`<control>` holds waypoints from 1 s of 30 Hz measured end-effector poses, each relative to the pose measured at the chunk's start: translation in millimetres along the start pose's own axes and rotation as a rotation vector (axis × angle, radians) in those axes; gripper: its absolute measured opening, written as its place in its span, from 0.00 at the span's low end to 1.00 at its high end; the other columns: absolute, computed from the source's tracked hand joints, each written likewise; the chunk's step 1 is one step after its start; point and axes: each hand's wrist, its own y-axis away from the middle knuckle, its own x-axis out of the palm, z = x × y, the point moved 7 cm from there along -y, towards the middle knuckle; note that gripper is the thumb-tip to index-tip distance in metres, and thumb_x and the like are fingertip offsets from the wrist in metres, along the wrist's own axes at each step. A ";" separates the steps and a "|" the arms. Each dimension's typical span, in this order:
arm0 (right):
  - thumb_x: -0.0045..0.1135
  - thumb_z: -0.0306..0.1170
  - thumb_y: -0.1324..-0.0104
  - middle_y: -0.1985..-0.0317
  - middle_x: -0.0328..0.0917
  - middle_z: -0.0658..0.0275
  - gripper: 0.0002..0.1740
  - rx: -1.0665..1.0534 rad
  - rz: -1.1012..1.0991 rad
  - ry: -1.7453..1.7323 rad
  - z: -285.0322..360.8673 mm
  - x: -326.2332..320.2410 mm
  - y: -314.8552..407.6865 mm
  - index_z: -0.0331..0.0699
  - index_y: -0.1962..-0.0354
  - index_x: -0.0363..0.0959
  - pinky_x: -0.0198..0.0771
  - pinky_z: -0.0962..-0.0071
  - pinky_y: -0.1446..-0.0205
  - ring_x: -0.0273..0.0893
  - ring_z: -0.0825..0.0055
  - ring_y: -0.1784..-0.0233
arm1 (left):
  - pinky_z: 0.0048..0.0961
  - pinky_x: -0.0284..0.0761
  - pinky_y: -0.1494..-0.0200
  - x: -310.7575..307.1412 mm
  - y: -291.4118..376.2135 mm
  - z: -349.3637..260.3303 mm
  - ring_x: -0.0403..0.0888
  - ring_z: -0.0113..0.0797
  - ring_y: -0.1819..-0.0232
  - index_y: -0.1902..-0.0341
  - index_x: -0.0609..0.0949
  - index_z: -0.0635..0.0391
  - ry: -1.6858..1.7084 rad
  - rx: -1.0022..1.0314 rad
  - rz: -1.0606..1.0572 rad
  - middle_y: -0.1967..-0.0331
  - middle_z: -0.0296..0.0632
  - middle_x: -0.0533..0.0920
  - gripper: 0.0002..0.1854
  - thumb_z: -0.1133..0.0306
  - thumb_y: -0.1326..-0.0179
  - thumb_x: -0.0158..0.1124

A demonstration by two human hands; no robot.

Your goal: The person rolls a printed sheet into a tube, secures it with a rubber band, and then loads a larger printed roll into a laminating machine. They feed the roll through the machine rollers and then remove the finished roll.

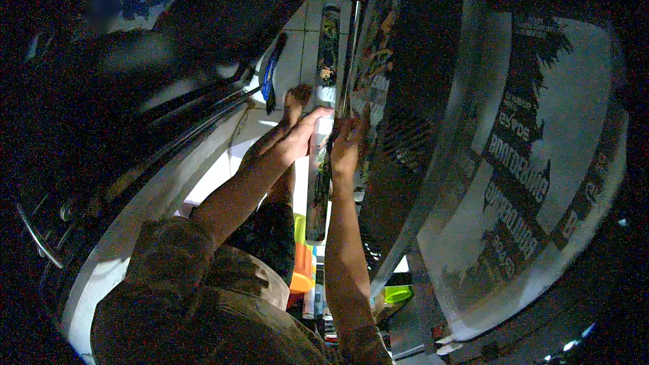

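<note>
A long, narrow strip with a printed picture and a glossy surface (318, 177) runs up and down the middle of the head view. My left hand (304, 134) grips its left edge, the thumb lying on its face. My right hand (347, 149) is on the other side, by a thin shiny metal rod (356, 25) and a dark panel with printed pictures (377, 71). Shadow covers the right fingers, so what they hold cannot be told.
A blue and black object (270, 73) lies on the tiled floor (294, 56). Orange and yellow-green items (302, 263) are below the strip. A large curved panel with printed lettering (517, 162) stands at the right. Bare feet of the person show near the left hand.
</note>
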 end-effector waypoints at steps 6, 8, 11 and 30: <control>0.40 0.34 0.23 0.44 0.76 0.45 0.26 -0.100 -0.131 0.177 0.8 -14.4 -1.5 0.29 0.32 0.60 0.69 0.67 0.40 0.76 0.61 0.45 | 0.27 0.67 0.70 -1.1 10.6 -6.2 0.72 0.25 0.75 0.62 0.80 0.45 -0.044 -0.066 0.101 0.76 0.28 0.77 0.16 0.48 0.43 0.68; 0.42 0.34 0.23 0.49 0.80 0.46 0.25 -0.142 -0.158 0.077 5.0 -20.3 -1.6 0.29 0.35 0.63 0.72 0.66 0.45 0.80 0.62 0.50 | 0.25 0.70 0.68 1.7 7.1 -5.0 0.75 0.26 0.73 0.59 0.81 0.46 -0.012 0.021 0.199 0.73 0.29 0.79 0.16 0.49 0.40 0.66; 0.48 0.29 0.29 0.58 0.84 0.50 0.21 0.041 -0.024 0.475 -12.2 -18.9 9.5 0.33 0.40 0.71 0.76 0.62 0.54 0.82 0.54 0.58 | 0.27 0.75 0.62 -17.8 -0.8 -0.7 0.80 0.27 0.69 0.55 0.80 0.49 -0.098 0.031 0.003 0.69 0.32 0.82 0.18 0.49 0.36 0.64; 0.62 0.43 0.40 0.28 0.46 0.49 0.46 -0.263 -0.244 0.977 -106.2 -21.5 -60.0 0.49 0.28 0.51 0.39 0.40 0.30 0.44 0.49 0.26 | 0.29 0.79 0.63 -73.4 -3.1 25.5 0.79 0.29 0.69 0.56 0.75 0.56 -0.055 0.150 -0.050 0.71 0.37 0.79 0.19 0.52 0.37 0.65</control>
